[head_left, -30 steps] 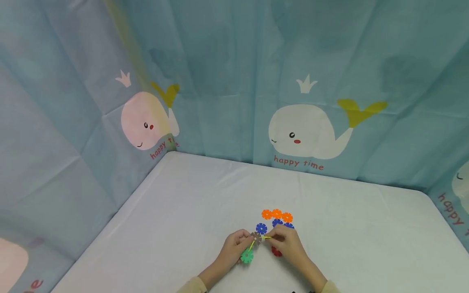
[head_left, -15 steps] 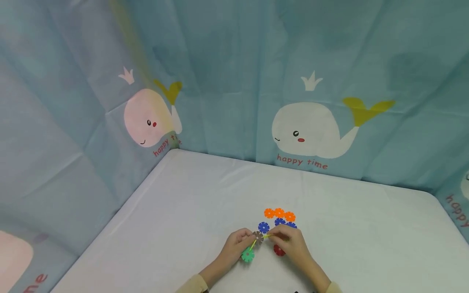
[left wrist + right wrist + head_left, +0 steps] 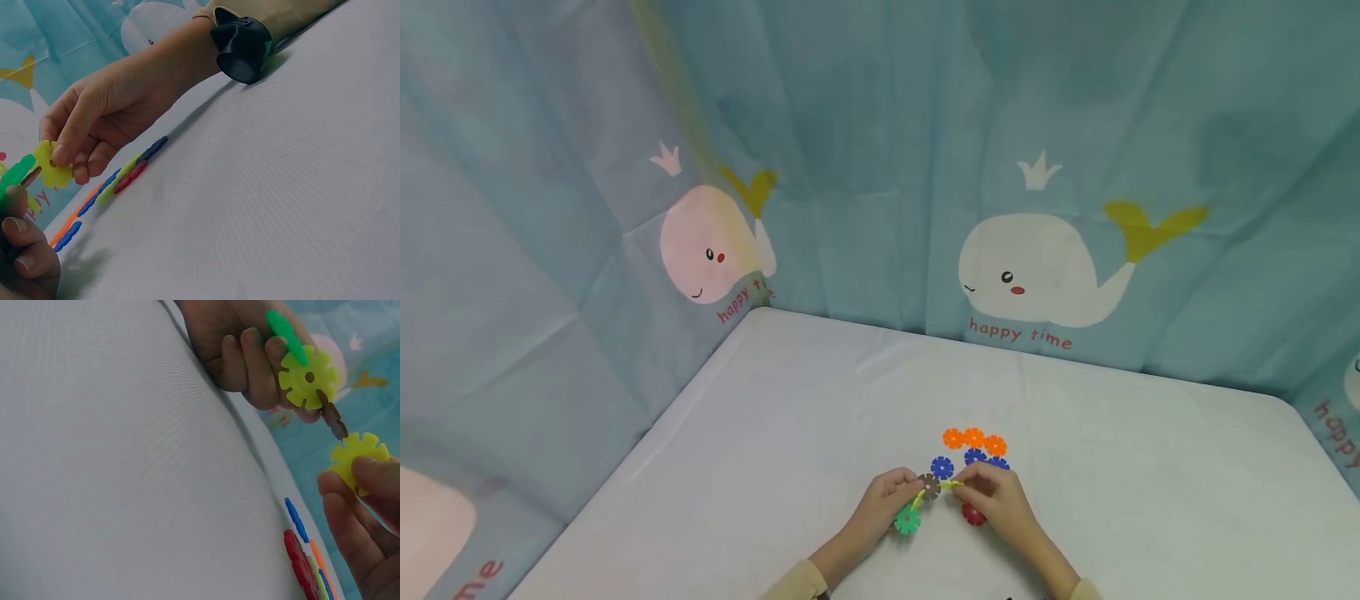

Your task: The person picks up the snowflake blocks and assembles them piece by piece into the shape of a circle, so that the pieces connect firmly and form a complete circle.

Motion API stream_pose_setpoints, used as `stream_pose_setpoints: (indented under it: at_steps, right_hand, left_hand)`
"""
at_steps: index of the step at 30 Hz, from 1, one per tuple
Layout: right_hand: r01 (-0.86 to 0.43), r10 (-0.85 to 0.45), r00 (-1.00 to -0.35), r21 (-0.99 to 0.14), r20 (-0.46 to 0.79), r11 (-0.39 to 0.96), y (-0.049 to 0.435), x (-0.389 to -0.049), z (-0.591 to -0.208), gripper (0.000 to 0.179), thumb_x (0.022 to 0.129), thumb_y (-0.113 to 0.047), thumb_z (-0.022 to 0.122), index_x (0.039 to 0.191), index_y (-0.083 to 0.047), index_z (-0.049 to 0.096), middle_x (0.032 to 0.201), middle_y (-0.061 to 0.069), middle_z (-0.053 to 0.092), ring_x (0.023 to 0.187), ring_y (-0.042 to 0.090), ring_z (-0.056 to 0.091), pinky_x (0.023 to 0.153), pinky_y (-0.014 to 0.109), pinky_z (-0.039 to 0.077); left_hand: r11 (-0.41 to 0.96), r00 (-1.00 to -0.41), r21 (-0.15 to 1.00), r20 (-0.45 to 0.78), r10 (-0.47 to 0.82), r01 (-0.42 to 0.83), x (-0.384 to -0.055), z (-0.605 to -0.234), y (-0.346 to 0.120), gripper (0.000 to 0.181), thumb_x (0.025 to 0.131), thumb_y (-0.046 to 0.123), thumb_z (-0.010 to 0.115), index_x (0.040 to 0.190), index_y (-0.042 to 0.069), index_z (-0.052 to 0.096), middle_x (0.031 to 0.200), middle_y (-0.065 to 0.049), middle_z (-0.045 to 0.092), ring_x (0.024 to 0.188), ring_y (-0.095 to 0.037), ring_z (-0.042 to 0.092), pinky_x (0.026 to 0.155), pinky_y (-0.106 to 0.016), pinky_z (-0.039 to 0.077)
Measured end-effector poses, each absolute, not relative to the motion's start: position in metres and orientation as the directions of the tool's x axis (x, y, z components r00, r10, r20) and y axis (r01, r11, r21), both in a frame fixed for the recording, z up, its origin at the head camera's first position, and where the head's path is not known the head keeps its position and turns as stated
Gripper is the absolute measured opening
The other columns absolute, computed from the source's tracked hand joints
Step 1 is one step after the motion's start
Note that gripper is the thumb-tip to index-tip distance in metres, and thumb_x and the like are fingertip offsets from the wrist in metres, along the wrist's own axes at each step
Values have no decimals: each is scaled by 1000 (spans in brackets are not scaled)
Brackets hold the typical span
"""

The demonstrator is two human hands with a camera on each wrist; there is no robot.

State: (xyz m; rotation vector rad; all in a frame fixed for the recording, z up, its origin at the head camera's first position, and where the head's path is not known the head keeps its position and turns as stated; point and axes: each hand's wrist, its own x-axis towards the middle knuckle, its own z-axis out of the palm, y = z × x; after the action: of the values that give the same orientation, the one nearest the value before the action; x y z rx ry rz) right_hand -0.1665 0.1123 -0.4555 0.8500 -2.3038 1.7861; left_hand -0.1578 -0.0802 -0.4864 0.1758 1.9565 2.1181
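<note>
In the head view my left hand (image 3: 880,502) grips a small chain of slotted snowflake discs: a green disc (image 3: 907,521), a yellow disc (image 3: 309,377) and a brown disc (image 3: 930,487). Thumb and fingers of my right hand (image 3: 997,497) pinch a second yellow disc (image 3: 361,448). Its edge meets the brown disc's edge; whether the slots interlock I cannot tell. The chain is held above the table, as the right wrist view shows. Part of the chain is hidden behind my left fingers.
Three orange discs (image 3: 974,437) lie in a row behind my hands. Blue discs (image 3: 942,467) lie in front of them, partly covered by my right hand. A red disc (image 3: 973,514) lies under it. A whale-print curtain (image 3: 850,208) borders the white table (image 3: 820,400).
Both yellow discs have tilted from nearly edge-on to show slightly more of their faces. My hands keep the same holds, and the head view has shifted a little.
</note>
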Motion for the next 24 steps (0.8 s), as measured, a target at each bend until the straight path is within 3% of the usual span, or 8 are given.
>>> stream_pose_setpoints:
  at_steps: [8, 19, 24]
  right_hand:
    - [-370, -344, -888, -919, 305, 140, 112, -164, -456, 6, 78, 9, 62, 82, 5, 60, 71, 17, 62, 59, 31, 60, 55, 36, 50]
    - [-533, -435, -766, -846, 473, 20, 112, -169, -467, 10, 75, 13, 62, 79, 4, 62, 76, 14, 64, 64, 28, 62, 57, 33, 50]
    - [-613, -440, -723, -788, 532, 55, 109, -177, -481, 14, 75, 11, 64, 81, -2, 64, 78, 6, 65, 63, 16, 61, 54, 26, 49]
  left_hand:
    - [-62, -958, 989, -117, 264, -138, -157, -487, -80, 21, 88, 20, 56, 83, 0, 57, 61, 1, 52, 47, -5, 39, 42, -15, 31]
    - [-82, -940, 988, -100, 327, -133, -159, -492, -82, 22, 89, 16, 53, 81, -4, 56, 75, -5, 59, 55, -7, 43, 48, -15, 36]
    - [-21, -934, 996, -78, 348, -91, -158, -488, -79, 23, 89, 16, 54, 81, -6, 54, 59, 1, 50, 46, -4, 37, 42, -15, 32]
